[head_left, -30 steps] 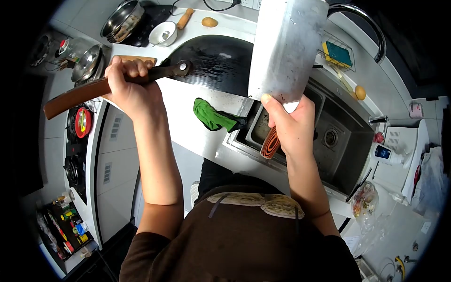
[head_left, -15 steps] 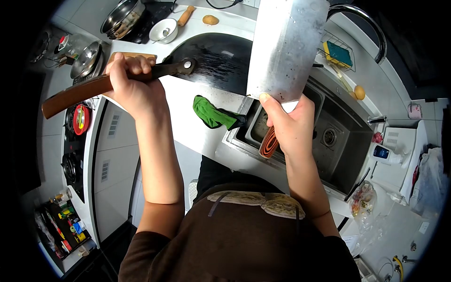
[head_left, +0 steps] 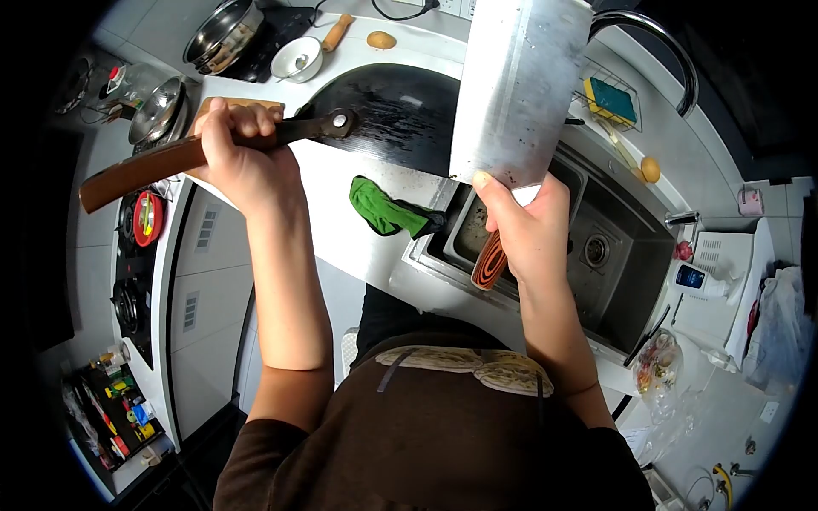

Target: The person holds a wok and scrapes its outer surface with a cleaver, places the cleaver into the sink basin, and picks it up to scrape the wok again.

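My left hand (head_left: 251, 166) is wrapped round the brown wooden handle of a black wok (head_left: 388, 115). The handle points left and joins the wok at a riveted bracket; the wok's dark, scratched surface faces me. In my right hand (head_left: 535, 230) is a cleaver (head_left: 521, 89) with a broad, spotted silver blade rising upward. My thumb presses near the blade's base, and the orange-and-black striped handle hangs below my fingers. The blade overlaps the wok's right edge, so I cannot tell whether they touch. A crumpled green-and-black cloth (head_left: 388, 209) lies on the counter between my forearms.
The sink (head_left: 626, 281) lies to the right, under a curved black faucet (head_left: 686, 64). Behind the wok are a white bowl (head_left: 296, 58), a wooden-handled tool (head_left: 338, 32) and a potato (head_left: 381, 40). A sponge (head_left: 610, 100) sits in a wire rack.
The wok and cleaver have shifted very slightly in view. Both hands keep the same grip.
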A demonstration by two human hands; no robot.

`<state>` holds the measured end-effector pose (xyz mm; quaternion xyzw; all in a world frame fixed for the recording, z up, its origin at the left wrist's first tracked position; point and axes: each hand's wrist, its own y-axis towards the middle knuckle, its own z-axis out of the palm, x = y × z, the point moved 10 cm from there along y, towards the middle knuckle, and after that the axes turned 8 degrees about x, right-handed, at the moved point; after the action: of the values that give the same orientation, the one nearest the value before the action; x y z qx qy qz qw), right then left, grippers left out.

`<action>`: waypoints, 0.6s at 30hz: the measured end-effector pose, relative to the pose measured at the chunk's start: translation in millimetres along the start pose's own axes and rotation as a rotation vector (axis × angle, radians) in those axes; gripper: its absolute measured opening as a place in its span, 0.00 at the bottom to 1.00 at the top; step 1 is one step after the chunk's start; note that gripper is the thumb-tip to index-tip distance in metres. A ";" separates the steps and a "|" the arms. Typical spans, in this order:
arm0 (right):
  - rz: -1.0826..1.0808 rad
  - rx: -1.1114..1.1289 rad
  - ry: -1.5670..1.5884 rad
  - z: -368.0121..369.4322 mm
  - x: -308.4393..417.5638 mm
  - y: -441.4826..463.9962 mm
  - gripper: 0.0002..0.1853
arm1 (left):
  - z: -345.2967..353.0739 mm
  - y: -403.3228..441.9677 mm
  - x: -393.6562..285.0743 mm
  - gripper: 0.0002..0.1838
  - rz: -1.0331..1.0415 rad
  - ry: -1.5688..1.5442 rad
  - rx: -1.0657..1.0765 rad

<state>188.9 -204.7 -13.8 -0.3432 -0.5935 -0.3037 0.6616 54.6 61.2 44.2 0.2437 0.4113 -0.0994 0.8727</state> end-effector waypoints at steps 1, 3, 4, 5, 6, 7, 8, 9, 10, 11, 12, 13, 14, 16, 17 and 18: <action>-0.005 -0.004 -0.009 0.4 1.0 0.1 0.07 | 0.4 -0.1 0.7 0.16 -0.004 -0.011 0.002; -0.009 -0.011 -0.017 -0.1 2.4 -0.4 0.07 | -0.1 -0.2 1.8 0.16 -0.010 -0.021 0.006; -0.002 -0.007 -0.012 0.1 2.2 -0.1 0.07 | -1.4 0.0 2.4 0.16 -0.010 -0.030 0.010; 0.006 -0.002 -0.007 0.7 1.7 0.4 0.07 | -2.0 0.4 2.6 0.16 -0.009 -0.040 0.014; 0.005 -0.001 -0.007 1.3 1.7 0.7 0.07 | -1.8 0.5 2.2 0.16 -0.007 -0.039 0.013; 0.006 -0.001 0.002 1.9 1.1 0.8 0.06 | -2.0 0.4 1.8 0.16 -0.006 -0.034 0.006; 0.008 -0.002 0.012 2.1 0.5 0.7 0.04 | -2.5 0.1 1.5 0.16 -0.005 -0.028 -0.002; 0.008 -0.002 0.012 2.2 0.0 0.6 0.04 | -2.7 0.0 1.3 0.16 -0.006 -0.028 -0.002; 0.007 -0.002 0.006 2.1 -0.2 0.5 0.04 | -2.6 -0.3 1.2 0.15 -0.006 -0.029 0.002; 0.006 -0.002 0.000 2.0 -0.3 0.3 0.04 | -2.4 -0.5 1.2 0.15 -0.007 -0.031 0.005; 0.007 -0.002 0.000 2.2 -0.3 -0.1 0.04 | -2.5 -0.7 1.4 0.15 -0.007 -0.031 0.005; 0.003 -0.002 -0.009 2.6 0.2 -0.7 0.04 | -2.7 -1.0 1.2 0.15 -0.004 -0.027 0.002; 0.000 -0.003 -0.018 3.0 0.7 -1.2 0.04 | -3.0 -1.1 0.9 0.15 -0.001 -0.024 0.000; -0.002 0.001 -0.014 3.8 0.8 -1.4 0.04 | -4.1 -0.8 1.0 0.15 0.001 -0.018 -0.009; -0.005 0.002 -0.011 4.0 0.9 -1.5 0.04 | -4.9 -0.8 1.0 0.15 0.002 -0.013 -0.018; -0.005 0.002 -0.011 3.9 0.7 -1.7 0.04 | -4.8 -1.1 1.0 0.15 0.002 -0.013 -0.018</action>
<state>185.3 -202.4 -12.7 -0.3425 -0.5983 -0.3028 0.6580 51.6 62.8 40.4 0.2358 0.4061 -0.0963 0.8776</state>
